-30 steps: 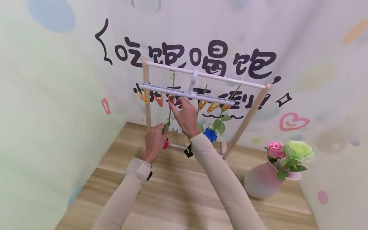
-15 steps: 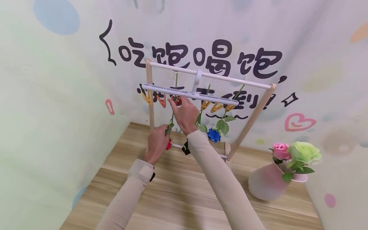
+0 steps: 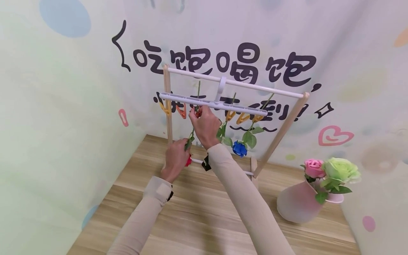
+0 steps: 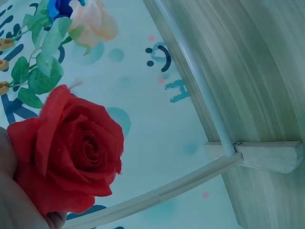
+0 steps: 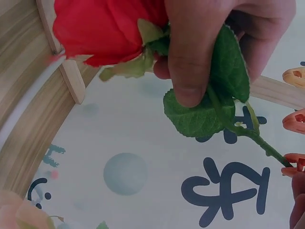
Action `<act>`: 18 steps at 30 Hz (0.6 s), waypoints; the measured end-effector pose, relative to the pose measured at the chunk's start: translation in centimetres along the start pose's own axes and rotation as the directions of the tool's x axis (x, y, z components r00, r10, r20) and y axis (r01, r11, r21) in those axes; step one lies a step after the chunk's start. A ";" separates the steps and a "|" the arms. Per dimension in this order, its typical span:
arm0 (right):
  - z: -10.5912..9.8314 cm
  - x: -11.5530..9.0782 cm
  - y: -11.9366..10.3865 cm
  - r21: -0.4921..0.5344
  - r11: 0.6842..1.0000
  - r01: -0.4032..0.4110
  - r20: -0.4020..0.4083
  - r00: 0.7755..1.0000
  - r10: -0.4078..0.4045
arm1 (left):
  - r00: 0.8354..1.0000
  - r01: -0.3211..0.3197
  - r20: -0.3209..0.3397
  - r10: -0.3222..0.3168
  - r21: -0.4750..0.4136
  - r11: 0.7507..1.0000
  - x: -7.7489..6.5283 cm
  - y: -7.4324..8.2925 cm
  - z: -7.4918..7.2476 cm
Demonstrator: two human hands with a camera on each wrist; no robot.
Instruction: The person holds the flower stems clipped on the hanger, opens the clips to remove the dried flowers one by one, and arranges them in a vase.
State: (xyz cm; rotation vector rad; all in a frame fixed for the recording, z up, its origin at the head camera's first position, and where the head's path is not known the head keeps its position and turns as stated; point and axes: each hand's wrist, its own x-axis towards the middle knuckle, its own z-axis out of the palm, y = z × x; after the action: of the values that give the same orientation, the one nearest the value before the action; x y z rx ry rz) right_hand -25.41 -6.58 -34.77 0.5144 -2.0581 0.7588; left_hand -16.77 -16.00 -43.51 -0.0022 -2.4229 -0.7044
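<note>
My left hand [image 3: 176, 158] grips the stem of a red rose [image 4: 78, 148] just behind its bloom, which points downward. In the right wrist view, the left thumb presses on the green leaves [image 5: 200, 114] and stem. Higher up, my right hand [image 3: 207, 127] pinches an orange-red clothespin [image 5: 301, 164] on the white clip hanger [image 3: 239, 108]. The stem runs up to this clothespin, and its cut end rises above the hanger bar. To the right, a blue rose [image 3: 239, 149] and a peach rose [image 4: 95, 21] hang upside down from yellow clothespins [image 3: 257, 118].
The hanger hooks over the top rod of a wooden rack [image 3: 280, 136] against the printed wall. Another orange clothespin [image 3: 181, 111] and a yellow one hang at the left. A pale vase [image 3: 298, 203] with pink and green roses stands on the right of the wooden table [image 3: 191, 219].
The head view shifts slightly, so the rack and vase appear a little farther right. Both hands keep their places at the stem and the clothespin.
</note>
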 end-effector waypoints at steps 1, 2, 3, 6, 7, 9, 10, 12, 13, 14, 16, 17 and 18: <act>0.0 0.0 0.0 0.003 1.000 0.002 -0.004 1.000 -0.002 | 1.000 0.006 0.005 -0.006 0.001 1.000 -0.1 -0.1 0.0; 0.0 0.0 0.0 0.004 1.000 0.004 -0.004 1.000 -0.004 | 1.000 0.013 0.011 -0.014 0.004 1.000 -0.1 -0.1 0.0; 0.0 0.0 0.1 0.007 1.000 0.005 -0.003 1.000 -0.004 | 1.000 0.022 0.021 -0.022 0.007 1.000 -0.2 -0.2 0.0; -0.1 0.0 0.0 0.020 1.000 0.006 0.012 1.000 -0.006 | 0.997 0.049 0.053 -0.050 0.022 0.999 -0.6 -0.8 0.0; -0.1 0.0 0.0 0.023 1.000 0.005 0.020 1.000 -0.005 | 0.996 0.058 0.062 -0.060 0.021 0.998 -0.8 -1.0 0.0; -0.2 0.0 0.0 0.026 1.000 -0.002 0.043 0.999 0.001 | 0.994 0.076 0.074 -0.077 0.019 0.997 -1.3 -1.4 0.1; -0.3 0.0 0.0 0.027 1.000 -0.007 0.053 0.999 0.005 | 0.993 0.083 0.078 -0.084 0.014 0.996 -1.5 -1.6 0.2; -0.3 0.0 0.1 0.026 0.999 -0.018 0.071 0.997 0.016 | 0.990 0.109 0.093 -0.109 -0.002 0.994 -2.2 -2.0 0.3; -0.4 0.0 0.2 0.024 0.999 -0.022 0.079 0.997 0.020 | 0.986 0.128 0.110 -0.125 -0.017 0.992 -2.6 -2.2 0.4; -0.4 0.0 0.3 0.018 1.000 -0.026 0.083 0.996 0.024 | 0.983 0.140 0.123 -0.136 -0.019 0.990 -3.0 -2.4 0.5; -0.4 0.0 0.4 0.008 1.000 -0.025 0.086 0.996 0.025 | 0.972 0.173 0.170 -0.164 -0.043 0.984 -3.9 -2.8 0.6; -0.4 0.0 0.5 0.003 1.000 -0.022 0.084 0.996 0.021 | 0.966 0.187 0.190 -0.176 -0.043 0.981 -4.4 -3.0 0.6; -0.4 0.0 0.5 0.000 1.000 -0.017 0.082 0.996 0.017 | 0.960 0.196 0.210 -0.183 -0.042 0.980 -4.8 -3.2 0.7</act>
State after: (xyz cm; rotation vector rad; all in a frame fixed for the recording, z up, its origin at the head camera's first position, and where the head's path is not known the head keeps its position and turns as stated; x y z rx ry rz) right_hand -25.50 -5.93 -34.78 0.5367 -2.1406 0.7594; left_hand -13.73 -17.64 -48.21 0.1412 -2.6211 -0.9056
